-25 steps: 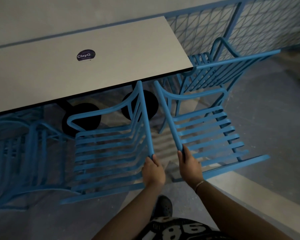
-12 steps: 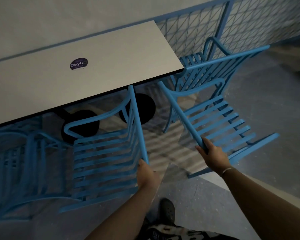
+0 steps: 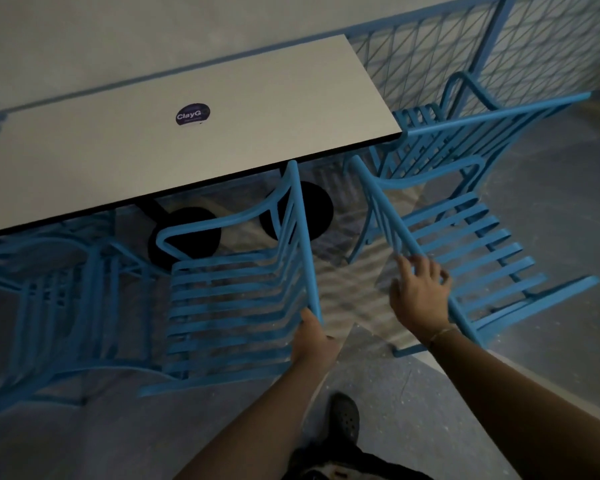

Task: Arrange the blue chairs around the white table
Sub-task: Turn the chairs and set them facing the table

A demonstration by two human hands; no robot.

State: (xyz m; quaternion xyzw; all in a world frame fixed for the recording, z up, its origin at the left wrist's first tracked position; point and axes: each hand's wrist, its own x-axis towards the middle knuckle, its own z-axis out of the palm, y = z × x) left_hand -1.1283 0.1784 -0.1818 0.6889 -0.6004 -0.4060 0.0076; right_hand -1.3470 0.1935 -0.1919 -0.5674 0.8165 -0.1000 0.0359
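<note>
Head view: both chairs sit ahead at the table (image 3: 222, 109) — left hand (image 3: 312, 336) grips left chair (image 3: 236, 299), right hand (image 3: 421, 296) seemingly half-open on right chair (image 3: 465, 237), which angles away rightward.

Both forearms bare, no sleeves. Thin gold-toned bracelet (image 3: 442, 332) on wrist just behind right hand (image 3: 419, 293). Left hand (image 3: 310, 339) without jewellery. Below the hands: dark perforated clog-style shoe (image 3: 346, 418), black garment with white lettering (image 3: 329, 471).
</note>
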